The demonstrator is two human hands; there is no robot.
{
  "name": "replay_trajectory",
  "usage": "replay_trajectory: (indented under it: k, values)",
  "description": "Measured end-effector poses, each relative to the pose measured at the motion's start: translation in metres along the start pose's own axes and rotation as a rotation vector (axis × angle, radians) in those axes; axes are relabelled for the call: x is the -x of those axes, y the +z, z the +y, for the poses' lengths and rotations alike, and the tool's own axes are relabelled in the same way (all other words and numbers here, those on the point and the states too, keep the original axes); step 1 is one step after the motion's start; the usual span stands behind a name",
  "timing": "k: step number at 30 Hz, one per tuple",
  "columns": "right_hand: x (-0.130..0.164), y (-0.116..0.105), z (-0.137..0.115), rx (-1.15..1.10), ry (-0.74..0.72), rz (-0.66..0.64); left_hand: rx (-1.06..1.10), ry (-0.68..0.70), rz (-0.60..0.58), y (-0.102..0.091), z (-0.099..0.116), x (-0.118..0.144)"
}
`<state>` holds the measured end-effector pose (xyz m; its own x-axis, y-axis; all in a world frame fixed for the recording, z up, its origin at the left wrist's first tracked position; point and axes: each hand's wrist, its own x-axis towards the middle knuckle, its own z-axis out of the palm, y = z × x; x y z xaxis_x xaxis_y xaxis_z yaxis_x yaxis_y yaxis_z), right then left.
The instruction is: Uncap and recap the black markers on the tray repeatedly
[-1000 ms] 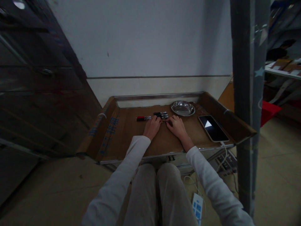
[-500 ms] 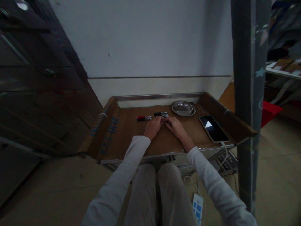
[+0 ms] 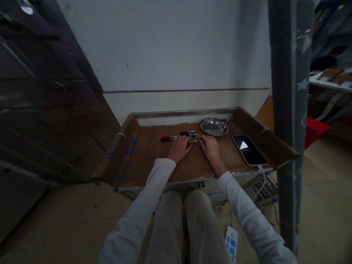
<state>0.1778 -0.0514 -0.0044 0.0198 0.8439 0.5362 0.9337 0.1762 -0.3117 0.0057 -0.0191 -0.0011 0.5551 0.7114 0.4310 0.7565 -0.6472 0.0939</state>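
My left hand (image 3: pixel 180 149) rests low over the cardboard surface, its fingers bent and closed on one end of a black-and-silver marker pen (image 3: pixel 194 141) that sticks out to the right. My right hand (image 3: pixel 210 149) lies just right of that pen, fingers curled. A small dark bit shows at its fingertips, too small to name. Beyond the left hand are black marker pens (image 3: pixel 187 132) lying side by side. Left of the same hand, a red marker pen (image 3: pixel 164 137) lies against a black one (image 3: pixel 165 139).
A round steel dish (image 3: pixel 214 127) stands at the back right of the cardboard-lined table (image 3: pixel 148 161). A phone (image 3: pixel 249 150) with a white cable lies at the right. Raised cardboard sides flank the table, and a grey post (image 3: pixel 287 110) stands right. A power strip (image 3: pixel 231 242) is on the floor.
My hands were together at the fingertips and have drawn apart, the right one moving right. The marker pen between them has come into view.
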Motion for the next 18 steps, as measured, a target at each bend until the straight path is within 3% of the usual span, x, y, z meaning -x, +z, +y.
replay_trajectory:
  k: [5,13,18]
  values:
    - [0.000,0.002,0.000,0.050,0.023,-0.036,-0.001,-0.011,-0.009,-0.003,0.001,-0.001]
    - [0.000,-0.002,-0.008,0.032,-0.059,-0.074,0.045,-0.041,0.052,-0.005,0.002,-0.001]
    - [0.003,-0.007,-0.019,-0.183,-0.328,-0.159,0.054,-0.104,0.134,-0.014,0.003,0.005]
